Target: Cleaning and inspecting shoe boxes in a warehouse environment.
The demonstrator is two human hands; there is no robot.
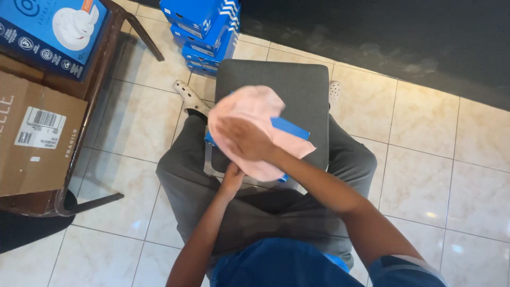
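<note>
So the blue box is mostly buried under a pale pink cloth, and only bits of it peek out: a blue strip to the right of the right hand, a corner on the left edge and another sliver low down by the left hand. From those bits its long axis looks to run from upper right down to lower left across the view, tilted rather than square to the stool, but I can't tell which end is which with the cloth over it. It's a flat, bright blue, looks like cardboard. The right hand lies flat and spread on top of the cloth, pressing on it rather than closing around anything. The left hand comes up from below and its grip is tucked at the lower edge of the box, under the cloth, so whether the fingers are clamped on it I honestly can't tell. All of this sits just above a dark grey padded stool, between the person's knees in grey trousers. Beyond the hands there's a stack of blue boxes on the tiled floor, and off to the left a table carrying a brown carton.
</note>
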